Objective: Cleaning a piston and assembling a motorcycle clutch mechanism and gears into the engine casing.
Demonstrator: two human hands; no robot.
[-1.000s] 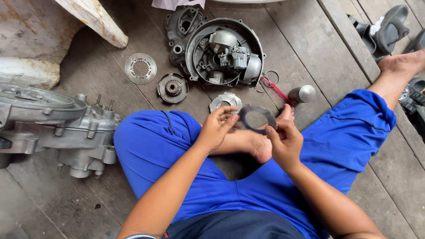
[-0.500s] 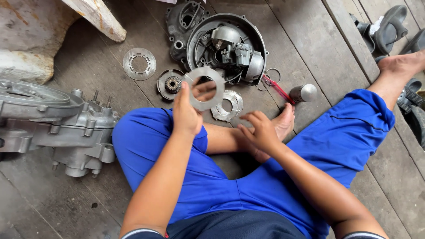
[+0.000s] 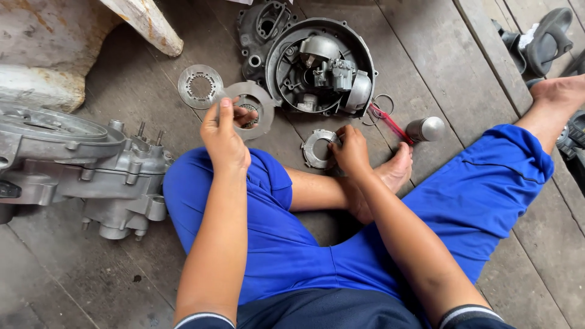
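On the plank floor [image 3: 426, 55], left hand [image 3: 224, 139] pinches a flat grey ring plate [image 3: 253, 108]; right hand [image 3: 351, 150] grips a toothed metal ring [image 3: 315, 148].

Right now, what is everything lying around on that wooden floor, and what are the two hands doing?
Flat metal ring: one, grey, pinched in the left hand above the floor.
Toothed metal plate: one, silver, on the floor by the foot, under the right hand.
Thin toothed disc: one, silver, flat on the floor, far left of the parts.
Round cover: one, dark grey, on the floor at the top, with metal parts lying inside it.
Engine case: one, silver, on the floor at left.
Spray can: one, silver with a red straw, lying near the foot.
Wooden floor: grey planks.
Shorts: blue, on the seated person.
Left hand: fingers closed on the ring.
Right hand: fingers on the toothed plate.
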